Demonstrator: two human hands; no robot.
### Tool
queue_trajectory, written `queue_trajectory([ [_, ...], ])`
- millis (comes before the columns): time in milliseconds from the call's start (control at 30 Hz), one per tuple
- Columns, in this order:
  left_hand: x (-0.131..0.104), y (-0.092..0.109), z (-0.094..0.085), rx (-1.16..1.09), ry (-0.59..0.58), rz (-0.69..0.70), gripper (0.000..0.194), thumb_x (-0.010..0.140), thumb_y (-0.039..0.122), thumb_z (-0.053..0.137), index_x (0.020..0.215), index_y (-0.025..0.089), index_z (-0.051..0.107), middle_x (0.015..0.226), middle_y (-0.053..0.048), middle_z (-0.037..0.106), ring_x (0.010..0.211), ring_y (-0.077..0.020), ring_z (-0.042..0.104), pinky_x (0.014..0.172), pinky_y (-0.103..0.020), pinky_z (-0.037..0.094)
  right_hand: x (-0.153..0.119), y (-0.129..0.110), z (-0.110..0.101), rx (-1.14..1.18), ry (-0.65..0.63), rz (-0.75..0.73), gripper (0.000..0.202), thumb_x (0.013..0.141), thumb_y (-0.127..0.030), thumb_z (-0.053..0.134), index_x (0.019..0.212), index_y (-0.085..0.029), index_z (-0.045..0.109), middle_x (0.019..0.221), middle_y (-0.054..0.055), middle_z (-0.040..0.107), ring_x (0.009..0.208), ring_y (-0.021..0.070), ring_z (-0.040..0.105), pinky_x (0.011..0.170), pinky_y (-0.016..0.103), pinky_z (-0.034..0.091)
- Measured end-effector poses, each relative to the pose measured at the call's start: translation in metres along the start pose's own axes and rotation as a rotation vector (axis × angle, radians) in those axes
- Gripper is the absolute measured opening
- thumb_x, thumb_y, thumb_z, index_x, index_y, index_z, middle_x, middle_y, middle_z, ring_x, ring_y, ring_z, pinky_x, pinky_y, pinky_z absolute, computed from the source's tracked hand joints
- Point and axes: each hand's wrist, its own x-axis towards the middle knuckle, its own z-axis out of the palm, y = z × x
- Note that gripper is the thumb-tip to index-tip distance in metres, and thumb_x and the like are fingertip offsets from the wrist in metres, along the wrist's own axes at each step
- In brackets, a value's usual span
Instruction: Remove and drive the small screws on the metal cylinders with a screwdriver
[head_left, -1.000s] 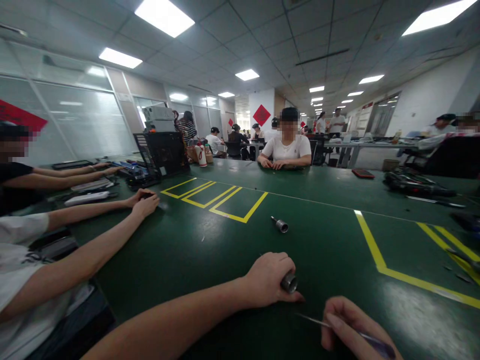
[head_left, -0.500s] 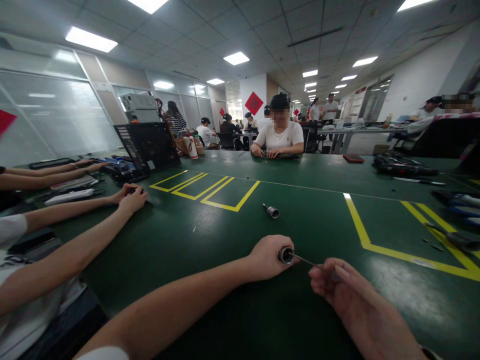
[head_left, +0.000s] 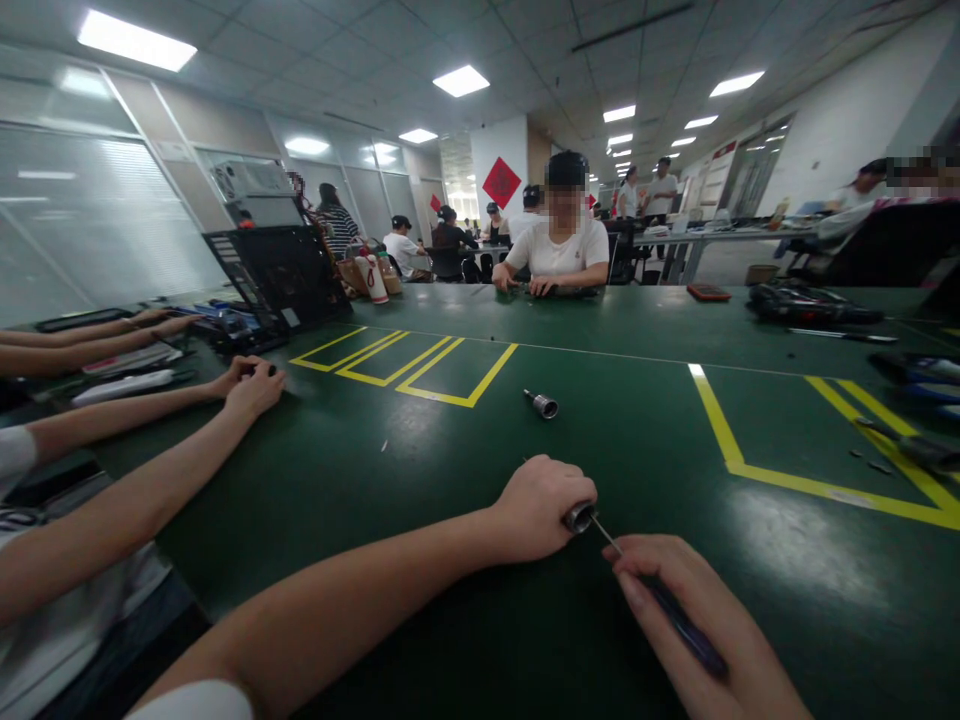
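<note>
My left hand (head_left: 534,508) is closed around a hollow metal cylinder (head_left: 580,517), its round open end facing right toward me. In my right hand (head_left: 671,575) is a screwdriver (head_left: 691,632) with a dark blue handle and a thin shaft, gripped between thumb and fingers. The shaft's tip reaches the mouth of the cylinder; how deep it goes is hidden. Beyond my left hand, a small metal part (head_left: 543,404) with a narrow stem and a wide ribbed end lies on the green table (head_left: 450,450).
Yellow tape (head_left: 720,430) marks boxes on the table. At right lie a dark-handled tool (head_left: 919,448) and small dark bits. A co-worker's hands (head_left: 251,385) work at left, near a black computer case (head_left: 277,270). Another person (head_left: 562,240) sits opposite.
My right hand has turned and shifted, so the screwdriver's handle now shows. The cylinder's mouth has tipped downward to the right, and the view has shifted slightly.
</note>
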Motion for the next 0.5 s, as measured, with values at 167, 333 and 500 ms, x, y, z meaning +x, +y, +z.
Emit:
queue_trajectory([
  [167, -0.002, 0.002, -0.004, -0.031, -0.037, 0.077, 0.006, 0.081, 0.020, 0.054, 0.075, 0.017, 0.055, 0.073, 0.001, 0.058, 0.071, -0.0127, 0.053, 0.065, -0.026, 0.033, 0.005, 0.001, -0.010, 0.135, -0.069, 0.215, 0.020, 0.083, -0.039, 0.054, 0.083, -0.025, 0.068, 0.094, 0.005, 0.067, 0.091, 0.0229, 0.061, 0.082, 0.033, 0.046],
  [333, 0.000, -0.002, -0.006, -0.216, -0.084, 0.108, 0.009, 0.080, 0.023, 0.058, 0.076, 0.017, 0.053, 0.074, 0.001, 0.058, 0.071, -0.0116, 0.053, 0.071, -0.025, 0.038, 0.018, 0.006, -0.014, 0.558, -0.001, 0.520, 0.024, 0.076, -0.042, 0.059, 0.073, -0.021, 0.070, 0.083, 0.005, 0.069, 0.094, 0.0259, 0.060, 0.088, 0.037, 0.044],
  [500, 0.001, -0.005, -0.002, -0.310, -0.060, 0.036, 0.016, 0.081, 0.030, 0.058, 0.074, 0.016, 0.052, 0.073, 0.000, 0.057, 0.067, -0.0112, 0.052, 0.067, -0.023, 0.039, 0.018, 0.004, -0.010, 0.594, -0.007, 0.543, 0.027, 0.076, -0.046, 0.060, 0.078, -0.022, 0.070, 0.088, 0.005, 0.069, 0.099, 0.0267, 0.059, 0.090, 0.038, 0.043],
])
